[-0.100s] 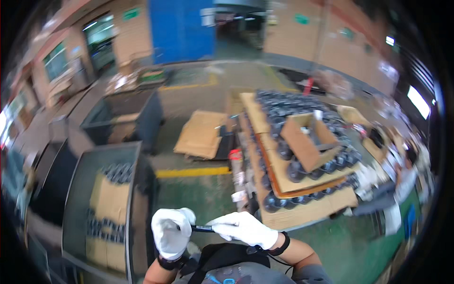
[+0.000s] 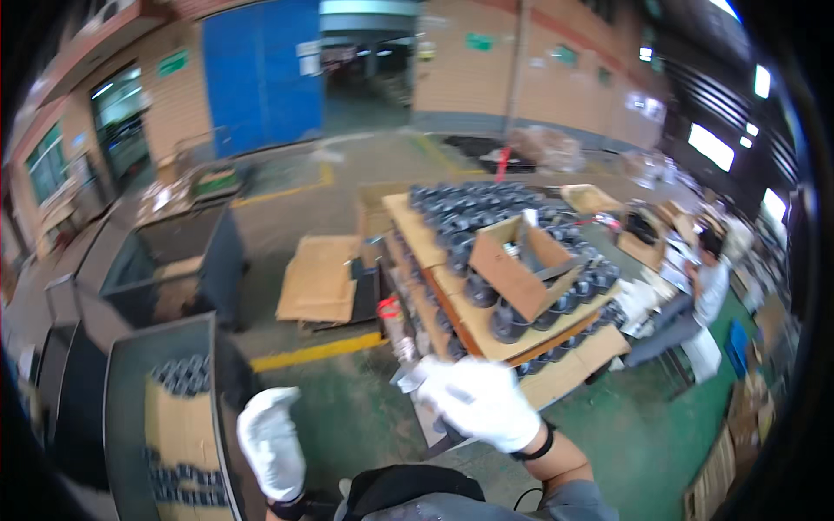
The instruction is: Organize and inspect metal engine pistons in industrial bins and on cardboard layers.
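Observation:
My left hand (image 2: 271, 443), in a white glove with a dark wristband, is at the lower left beside the grey metal bin (image 2: 217, 391). Its fingers are loosely bent and apart, and nothing shows in them. My right hand (image 2: 485, 406), also white-gloved, reaches forward toward the near corner of a stacked load of dark round parts (image 2: 508, 323). Motion smears its fingers, so whether they hold anything is unclear. Close to its fingertips is a pale tag (image 2: 407, 380) at the side of the stack. The dark pen-like thing is not distinguishable now.
Cardboard layers (image 2: 426, 247) separate the stacked parts; an open cardboard box (image 2: 521, 269) sits on top. Flat cardboard (image 2: 317, 278) lies beyond my hands. Another dark bin (image 2: 187, 269) stands at the left. A seated person (image 2: 708, 291) is at the right.
My hands have parted from the dark pen-like thing between them. The right reaches forward and right toward the stack; the left has moved left and its fingers have loosened. The view has turned right.

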Demonstrator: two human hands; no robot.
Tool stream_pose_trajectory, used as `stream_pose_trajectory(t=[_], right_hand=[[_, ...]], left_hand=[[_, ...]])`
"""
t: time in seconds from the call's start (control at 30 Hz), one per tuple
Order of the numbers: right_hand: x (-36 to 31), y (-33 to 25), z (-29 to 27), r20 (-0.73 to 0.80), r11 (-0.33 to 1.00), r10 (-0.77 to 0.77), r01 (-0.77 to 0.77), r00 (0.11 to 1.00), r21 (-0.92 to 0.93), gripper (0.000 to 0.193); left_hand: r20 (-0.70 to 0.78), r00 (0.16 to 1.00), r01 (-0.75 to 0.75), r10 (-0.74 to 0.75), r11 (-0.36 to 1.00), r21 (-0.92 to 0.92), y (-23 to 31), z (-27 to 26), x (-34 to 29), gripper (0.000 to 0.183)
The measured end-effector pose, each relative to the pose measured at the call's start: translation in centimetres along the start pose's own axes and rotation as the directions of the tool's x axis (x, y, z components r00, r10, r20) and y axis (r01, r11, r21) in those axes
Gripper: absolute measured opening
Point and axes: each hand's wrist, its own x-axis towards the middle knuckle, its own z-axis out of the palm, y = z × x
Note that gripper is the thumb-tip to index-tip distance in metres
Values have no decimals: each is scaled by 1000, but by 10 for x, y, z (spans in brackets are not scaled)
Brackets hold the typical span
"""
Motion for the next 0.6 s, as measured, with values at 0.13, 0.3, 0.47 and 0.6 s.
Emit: stream_pose_trajectory(t=[0.13, 0.3, 0.47, 0.6], right_hand=[[22, 76, -55, -459, 698, 128, -409, 879, -587, 21], [15, 145, -102, -216, 446, 735, -698, 643, -560, 19], [4, 174, -113, -86, 393, 871, -790, 484, -471, 25], [26, 152, -119, -400, 355, 701, -776, 590, -521, 30]], left_hand=[[-39, 971, 238, -236, 965, 107, -4, -98, 21, 37], [197, 907, 90, -373, 628, 773, 12, -193, 34, 31], [-5, 900, 347, -437, 708, 615, 7, -254, 22, 29], [-205, 859, 511, -470, 811, 286, 2, -277, 9, 34]])
